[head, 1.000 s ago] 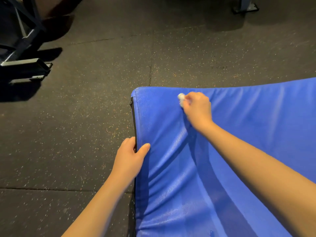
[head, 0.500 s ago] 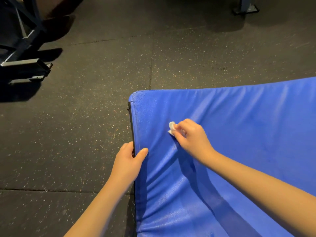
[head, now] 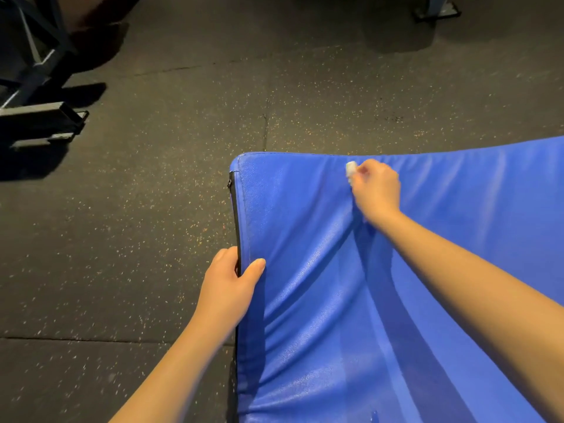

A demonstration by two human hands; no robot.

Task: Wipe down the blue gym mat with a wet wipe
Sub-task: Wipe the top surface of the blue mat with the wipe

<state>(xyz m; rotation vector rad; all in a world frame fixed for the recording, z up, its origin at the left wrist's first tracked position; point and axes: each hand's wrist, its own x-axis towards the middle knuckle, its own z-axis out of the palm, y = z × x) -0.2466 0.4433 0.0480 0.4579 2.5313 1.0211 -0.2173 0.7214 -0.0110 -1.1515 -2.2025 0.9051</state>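
The blue gym mat [head: 305,300] lies on a dark speckled rubber floor [head: 122,239] and fills the lower right of the view, its near-left corner rounded and a black zipper seam running down its left side. The right hand [head: 377,190] reaches across the mat to a spot just short of the far edge. Its fingers are curled together and clamped on a small bunched white wet wipe [head: 351,168], which pokes out past the knuckles against the vinyl. The left hand [head: 227,288] grips the mat's left edge, thumb on top and fingers wrapped over the side. The vinyl wrinkles in long creases between the 2 hands. A grey metal equipment frame [head: 39,114] stands on the floor at upper left, well apart from the mat.
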